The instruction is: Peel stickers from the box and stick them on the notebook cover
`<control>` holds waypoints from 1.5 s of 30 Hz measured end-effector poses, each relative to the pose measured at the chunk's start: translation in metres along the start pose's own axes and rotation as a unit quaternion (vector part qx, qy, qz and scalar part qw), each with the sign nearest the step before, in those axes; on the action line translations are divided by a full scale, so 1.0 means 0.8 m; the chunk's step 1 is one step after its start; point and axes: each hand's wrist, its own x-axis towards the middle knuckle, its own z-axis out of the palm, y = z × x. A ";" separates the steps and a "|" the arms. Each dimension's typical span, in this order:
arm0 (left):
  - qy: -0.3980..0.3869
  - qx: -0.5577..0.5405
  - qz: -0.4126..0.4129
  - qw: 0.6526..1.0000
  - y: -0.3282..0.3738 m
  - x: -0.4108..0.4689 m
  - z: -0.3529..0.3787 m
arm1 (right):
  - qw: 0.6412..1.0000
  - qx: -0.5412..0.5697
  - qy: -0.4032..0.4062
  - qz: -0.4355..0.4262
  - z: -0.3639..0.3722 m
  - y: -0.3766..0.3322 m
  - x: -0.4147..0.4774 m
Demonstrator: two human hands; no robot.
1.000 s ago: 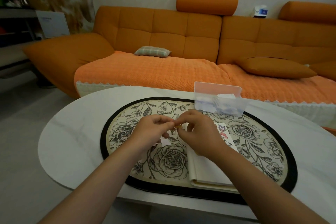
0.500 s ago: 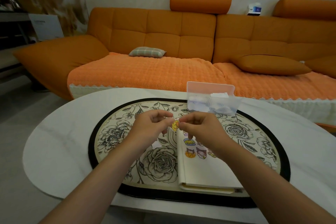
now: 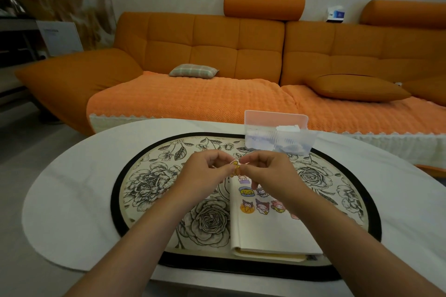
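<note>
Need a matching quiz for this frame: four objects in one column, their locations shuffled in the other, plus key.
Things:
1. sticker
2. notebook
3. plastic box
4. plaid cushion

Places:
A. lying flat on the floral mat
B. on the sofa seat
C. pinched between the left hand and the right hand
D. beyond the notebook, lid raised

Pairs: 1-C, 2-A, 3-D, 4-B.

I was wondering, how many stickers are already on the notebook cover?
6 stickers show clearly on the notebook cover: one at the top, two below it, three in a lower row. A pink edge under the right forearm may be a seventh.
</note>
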 end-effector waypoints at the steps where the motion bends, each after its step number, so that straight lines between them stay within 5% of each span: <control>1: -0.001 0.003 -0.002 1.000 -0.001 0.001 0.000 | 1.000 -0.003 0.003 -0.010 0.000 0.001 0.000; 7: -0.010 0.032 0.000 0.999 -0.004 0.001 0.001 | 0.988 -0.122 0.034 -0.094 0.003 0.010 0.003; 16: -0.004 0.048 0.020 0.999 -0.002 0.000 -0.002 | 0.985 -0.135 0.031 -0.107 0.005 0.011 0.004; 23: 0.020 0.036 -0.006 0.999 -0.003 0.001 0.004 | 0.997 -0.016 0.038 -0.069 0.007 0.002 -0.001; 37: 0.063 0.094 -0.007 0.994 -0.011 -0.014 -0.003 | 0.929 -0.277 0.147 -0.198 0.036 0.009 -0.011; 45: 0.045 0.038 0.010 0.998 -0.006 -0.016 -0.017 | 0.996 0.021 -0.004 -0.084 0.030 -0.007 -0.009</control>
